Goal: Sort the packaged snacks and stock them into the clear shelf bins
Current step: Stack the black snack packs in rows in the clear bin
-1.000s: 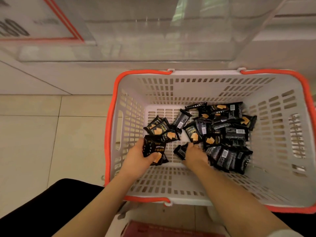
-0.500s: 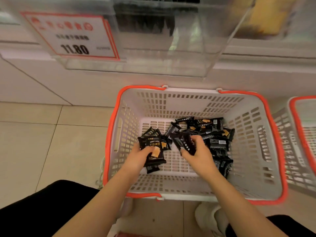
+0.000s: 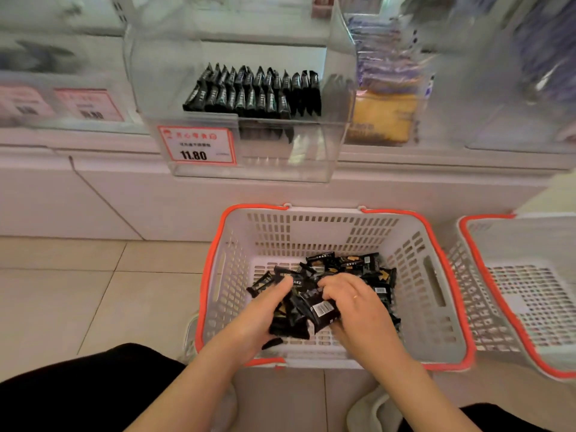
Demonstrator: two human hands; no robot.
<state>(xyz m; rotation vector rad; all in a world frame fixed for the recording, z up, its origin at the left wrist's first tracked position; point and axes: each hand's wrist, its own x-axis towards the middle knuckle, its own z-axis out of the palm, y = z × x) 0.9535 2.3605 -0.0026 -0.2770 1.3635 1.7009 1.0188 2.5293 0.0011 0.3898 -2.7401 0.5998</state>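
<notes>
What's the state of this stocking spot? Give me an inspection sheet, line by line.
Surface: beige tiled floor; white basket with orange rim stands on it.
Job's things: loose black snack packets in the basket; a row of packets standing upright in the clear shelf bin, price tag 11.80 on its front.
Clutter: second basket to the right.
Hands: left hand and right hand together hold a bunch of packets over the basket.
Cables: nothing seen.
Surroundings: neighbouring bins, blurred; yellow package in one.
</notes>
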